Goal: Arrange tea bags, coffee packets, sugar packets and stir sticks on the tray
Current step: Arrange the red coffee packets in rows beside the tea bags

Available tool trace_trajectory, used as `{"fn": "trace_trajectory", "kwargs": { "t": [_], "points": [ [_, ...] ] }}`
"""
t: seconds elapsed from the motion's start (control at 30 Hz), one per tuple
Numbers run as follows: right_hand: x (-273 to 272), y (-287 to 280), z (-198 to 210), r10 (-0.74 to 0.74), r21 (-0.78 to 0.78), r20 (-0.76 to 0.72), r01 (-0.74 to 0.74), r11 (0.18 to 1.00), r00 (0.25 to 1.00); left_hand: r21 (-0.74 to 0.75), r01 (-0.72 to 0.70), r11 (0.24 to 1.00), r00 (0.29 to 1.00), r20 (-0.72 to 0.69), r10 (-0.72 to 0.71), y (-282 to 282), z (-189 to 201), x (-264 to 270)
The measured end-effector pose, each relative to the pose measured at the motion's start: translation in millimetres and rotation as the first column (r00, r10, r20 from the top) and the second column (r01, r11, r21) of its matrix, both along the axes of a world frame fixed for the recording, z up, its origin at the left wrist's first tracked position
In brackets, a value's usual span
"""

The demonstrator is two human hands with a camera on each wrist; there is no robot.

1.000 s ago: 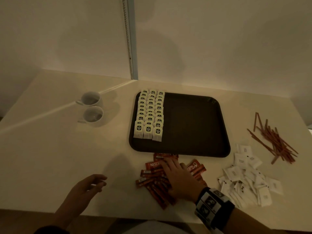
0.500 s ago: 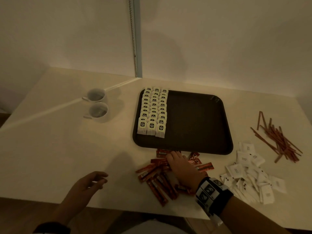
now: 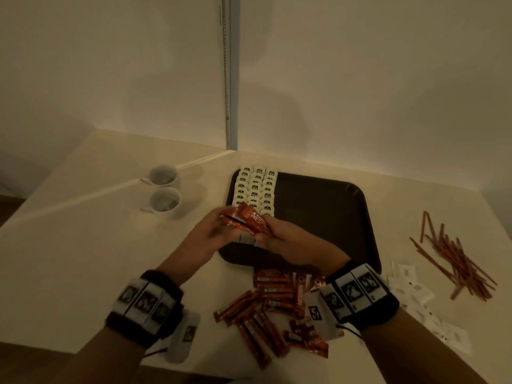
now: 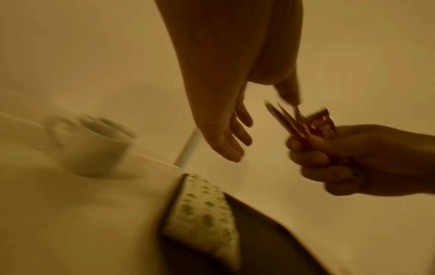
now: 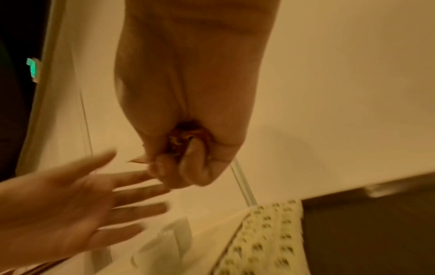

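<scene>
My right hand (image 3: 270,235) grips a bundle of red coffee packets (image 3: 250,223) in the air above the front left corner of the dark tray (image 3: 318,217). My left hand (image 3: 219,224) is beside the bundle with its fingers straight, and the thumb (image 4: 289,93) is at the packet tips (image 4: 303,124). Rows of white tea bags (image 3: 256,187) fill the tray's left side. More coffee packets (image 3: 266,303) lie in a loose pile in front of the tray. White sugar packets (image 3: 410,286) and brown stir sticks (image 3: 454,256) lie to the right of it.
Two white cups (image 3: 163,176) (image 3: 164,202) stand left of the tray. The table (image 3: 83,259) ends at walls behind. The tray's middle and right part is bare.
My right hand has lifted off the pile with a bundle of coffee packets. My left hand has risen from the table's front edge to meet it above the tray's corner.
</scene>
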State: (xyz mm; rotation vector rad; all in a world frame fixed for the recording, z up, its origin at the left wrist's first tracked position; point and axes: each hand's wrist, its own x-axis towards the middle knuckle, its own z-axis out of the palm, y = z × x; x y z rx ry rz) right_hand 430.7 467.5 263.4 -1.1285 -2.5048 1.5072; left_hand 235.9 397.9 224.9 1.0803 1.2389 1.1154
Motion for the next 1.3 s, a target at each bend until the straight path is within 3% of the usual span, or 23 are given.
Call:
{"fn": "trace_trajectory", "kwargs": {
  "t": [0.07,0.13,0.33,0.47,0.53,0.7,0.8,0.9,1.1,1.2,1.3],
  "points": [
    [-10.0,4.0,14.3,-0.002,-0.07,-0.089,-0.005,0.998,0.996,0.024,0.036,0.999,0.992,0.122,-0.038,22.6,12.1,15.1],
    [-17.1,10.8,25.5,-0.077,-0.121,-0.159,0.058,0.991,0.984,0.077,0.066,0.995,0.986,0.148,-0.077,40.1,21.7,28.4],
    [-16.2,34.2,43.8,-0.327,-0.339,-0.294,0.222,0.914,0.898,0.049,-0.019,0.999,0.929,0.37,0.0,71.4,46.5,48.7],
    [-14.4,40.9,44.5,-0.555,-0.51,-0.394,0.329,0.795,0.733,0.018,-0.147,0.989,0.858,0.5,0.118,88.5,55.0,52.3],
    [-12.8,44.5,44.4,-0.607,-0.476,-0.452,0.399,0.784,0.653,0.01,-0.236,0.972,0.827,0.527,0.196,96.6,59.7,55.1],
    [-0.3,55.4,44.4,-0.614,-0.241,-0.524,0.589,0.771,0.59,0.06,-0.351,0.935,0.852,0.434,0.292,108.1,58.7,55.8],
    [10.0,58.1,50.4,-0.587,-0.2,-0.477,0.57,0.797,0.654,0.092,-0.305,0.948,0.924,0.269,0.271,103.8,55.1,55.2],
    [18.1,55.8,52.7,-0.557,-0.261,-0.421,0.492,0.83,0.716,0.068,-0.278,0.958,0.945,0.201,0.259,97.6,55.0,54.5],
    [15.5,55.0,45.6,-0.631,-0.245,-0.51,0.604,0.758,0.585,0.027,-0.237,0.971,0.957,0.18,0.228,90.4,56.3,59.1],
    [13.3,55.0,43.8,-0.635,-0.283,-0.512,0.584,0.761,0.578,0.041,-0.31,0.95,0.943,0.143,0.302,88.7,55.0,60.4],
    [12.0,54.4,40.1,-0.668,-0.344,-0.532,0.587,0.732,0.521,0.061,-0.381,0.923,0.924,0.067,0.377,92.7,58.2,59.1]
  ]
}}
